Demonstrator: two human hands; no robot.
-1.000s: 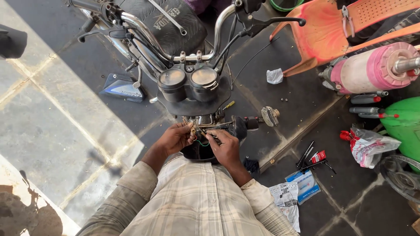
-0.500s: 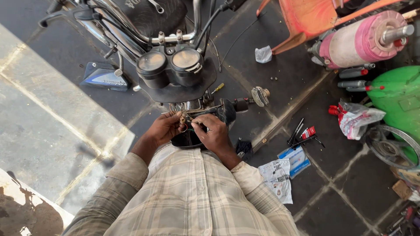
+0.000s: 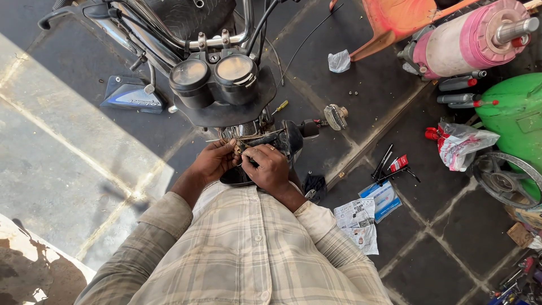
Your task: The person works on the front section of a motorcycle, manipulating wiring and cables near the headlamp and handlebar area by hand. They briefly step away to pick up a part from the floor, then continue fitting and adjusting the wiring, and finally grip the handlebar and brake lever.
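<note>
Your left hand [image 3: 212, 162] & right hand [image 3: 265, 168] meet just below the motorcycle's front end, both curled tight on a small brass-coloured metal fitting [image 3: 237, 148] w/ thin wires running out of it. Fingers of both hands pinch it; the part itself is mostly hidden, so its exact shape can't be told. It sits right under the twin gauges [image 3: 213, 75] — two round dials w/ glassy, dusty faces in a black plastic housing — and against the chromed, shiny headlight area. Chrome handlebar [image 3: 169, 39] curves above, black cables trailing off it.

Your sleeves are soft plaid cloth, pale beige-grey. Floor is dark square stone tiles [image 3: 440, 260], matte, w/ pale grout lines.

Well apart, to your right: a smooth green tank [image 3: 514, 121], a pink & cream cylinder [image 3: 468, 39] w/ a metal shaft, a crinkled clear plastic bag [image 3: 460, 144], loose dark hand tools [image 3: 389, 166], flat paper packets [image 3: 358, 223]. A yellow-handled screwdriver [image 3: 280, 106] lies near the gauges.
</note>
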